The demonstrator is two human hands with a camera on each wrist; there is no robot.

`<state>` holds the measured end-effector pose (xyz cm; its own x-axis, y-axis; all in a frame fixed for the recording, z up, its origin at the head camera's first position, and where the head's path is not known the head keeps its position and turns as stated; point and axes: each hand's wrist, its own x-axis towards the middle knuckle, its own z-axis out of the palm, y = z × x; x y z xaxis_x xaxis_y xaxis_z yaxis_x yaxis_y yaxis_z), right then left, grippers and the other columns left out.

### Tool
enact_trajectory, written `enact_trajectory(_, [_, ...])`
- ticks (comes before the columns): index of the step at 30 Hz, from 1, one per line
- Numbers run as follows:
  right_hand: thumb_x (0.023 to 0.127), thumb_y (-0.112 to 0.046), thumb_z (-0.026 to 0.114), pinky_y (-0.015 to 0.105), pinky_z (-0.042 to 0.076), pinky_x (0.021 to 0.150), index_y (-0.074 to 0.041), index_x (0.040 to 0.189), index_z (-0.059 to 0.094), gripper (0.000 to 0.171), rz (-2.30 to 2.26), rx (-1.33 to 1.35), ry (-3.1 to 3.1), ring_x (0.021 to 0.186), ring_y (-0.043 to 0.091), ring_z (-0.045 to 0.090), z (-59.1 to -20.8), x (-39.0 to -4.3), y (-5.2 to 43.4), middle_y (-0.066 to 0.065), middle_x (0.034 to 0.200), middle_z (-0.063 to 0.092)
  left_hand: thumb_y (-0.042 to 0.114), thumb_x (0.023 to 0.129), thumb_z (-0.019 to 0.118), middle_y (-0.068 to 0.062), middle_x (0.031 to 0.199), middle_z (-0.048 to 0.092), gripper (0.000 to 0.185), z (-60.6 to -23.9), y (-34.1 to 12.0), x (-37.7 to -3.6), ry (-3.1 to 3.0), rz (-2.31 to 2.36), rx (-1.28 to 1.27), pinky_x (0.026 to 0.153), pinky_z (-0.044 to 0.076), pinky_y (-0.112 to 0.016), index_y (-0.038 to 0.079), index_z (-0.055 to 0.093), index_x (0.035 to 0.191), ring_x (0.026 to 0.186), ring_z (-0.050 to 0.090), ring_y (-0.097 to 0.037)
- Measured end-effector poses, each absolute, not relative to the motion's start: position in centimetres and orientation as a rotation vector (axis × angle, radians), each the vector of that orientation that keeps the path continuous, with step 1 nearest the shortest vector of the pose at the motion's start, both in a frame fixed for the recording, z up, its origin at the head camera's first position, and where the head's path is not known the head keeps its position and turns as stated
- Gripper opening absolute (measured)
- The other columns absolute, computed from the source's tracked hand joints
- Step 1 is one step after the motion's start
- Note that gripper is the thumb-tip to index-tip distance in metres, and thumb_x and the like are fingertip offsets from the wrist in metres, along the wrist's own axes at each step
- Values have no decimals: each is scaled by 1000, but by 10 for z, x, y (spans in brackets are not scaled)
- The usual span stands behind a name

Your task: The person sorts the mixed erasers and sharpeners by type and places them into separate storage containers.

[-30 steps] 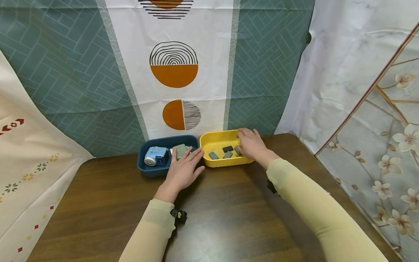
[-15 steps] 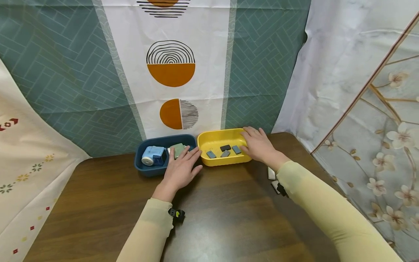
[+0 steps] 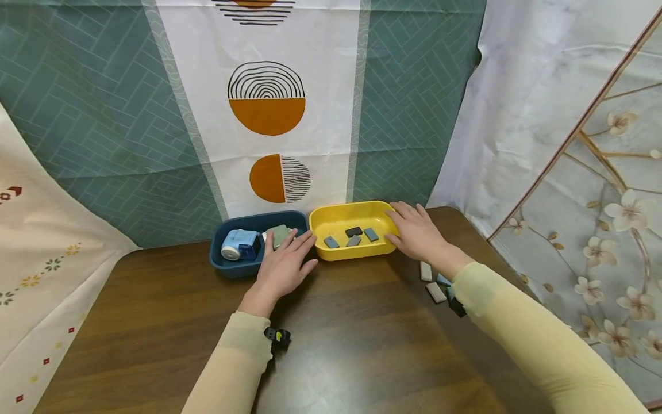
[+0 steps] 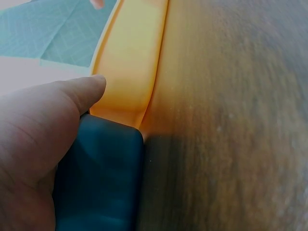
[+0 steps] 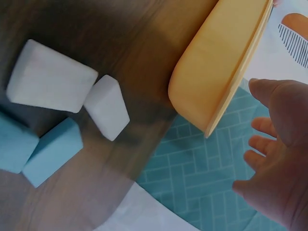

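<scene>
My left hand [image 3: 285, 263] lies flat with straight fingers on the right front corner of a dark blue tray [image 3: 231, 268]. That tray holds a light blue device [image 3: 238, 245] and a green block [image 3: 280, 234]. The left wrist view has my thumb [image 4: 72, 96] over the blue tray [image 4: 103, 178], beside the yellow tray [image 4: 130, 57]. My right hand [image 3: 416, 232] rests open against the right end of the yellow tray [image 3: 338, 221], holding nothing. Several small grey and dark blocks [image 3: 354, 241] lie inside it. In the right wrist view my right hand [image 5: 276, 159] is spread beside the yellow tray [image 5: 219, 67].
Small white blocks [image 3: 435, 291] and a blue one [image 3: 443, 280] lie on the brown wooden table [image 3: 362, 333] by my right forearm. The right wrist view shows white blocks [image 5: 50, 82] and blue blocks [image 5: 53, 151]. Patterned cloth hangs behind and at both sides.
My right hand has drawn back out of the yellow tray to its right end. The loose white and blue blocks near my right forearm have come into view. My left hand stays put.
</scene>
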<state>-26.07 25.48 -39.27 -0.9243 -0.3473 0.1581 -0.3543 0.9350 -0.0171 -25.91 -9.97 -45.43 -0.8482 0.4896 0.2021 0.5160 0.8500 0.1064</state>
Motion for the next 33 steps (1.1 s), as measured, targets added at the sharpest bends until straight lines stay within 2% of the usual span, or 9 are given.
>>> enact_trajectory(10, [109,-32,73,69,18,131,3,162,50,67,81,568,-2904,160,45,35,-394,-245,269,25,170,42,50,114,59,2,178,36,65,-454,-99,-259,-2862,-233,-785,129,-1,-75,22,45,171,167,27,-30])
enact_trajectory(24, [108,-28,76,72,20,129,4,158,53,64,137,591,-2871,159,47,35,-390,-219,285,27,168,44,46,113,64,2,177,38,65,-455,-99,-259,-2856,-256,-785,129,-1,-75,22,46,171,166,29,-31])
enact_trajectory(33, [106,-29,78,73,23,128,6,156,55,65,131,604,-2843,156,49,39,-399,-204,296,28,166,47,47,112,64,2,178,37,66,-456,-100,-259,-2861,-246,-782,129,0,-75,22,46,171,166,28,-31])
